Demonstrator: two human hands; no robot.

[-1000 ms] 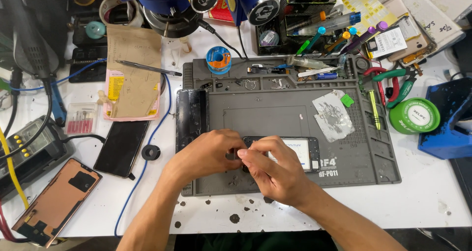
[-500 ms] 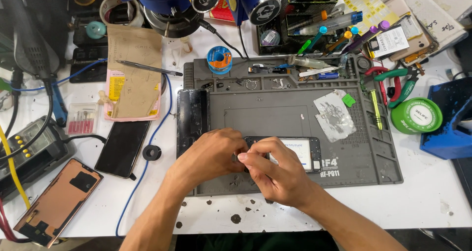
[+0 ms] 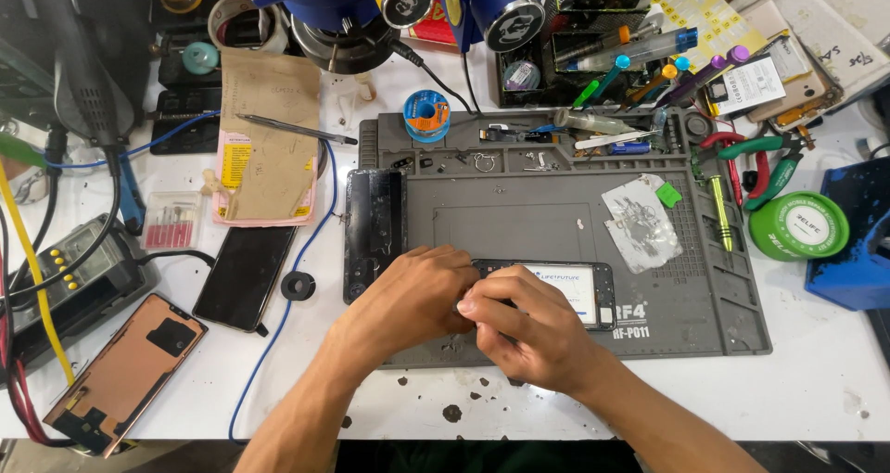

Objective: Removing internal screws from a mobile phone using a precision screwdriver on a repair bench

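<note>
Overhead view of a repair bench. Both hands meet over an opened phone (image 3: 570, 287) lying on a grey work mat (image 3: 519, 223); the left hand (image 3: 408, 306) covers the phone's left end, and the right hand (image 3: 528, 329) pinches at the same spot, fingertips pressed together. What they grip is hidden. A black phone panel (image 3: 374, 223) lies along the mat's left edge, a foil sheet (image 3: 640, 223) right of centre. On the white table, left, lie a dark phone (image 3: 243, 276) and a copper-coloured back cover (image 3: 125, 371).
</note>
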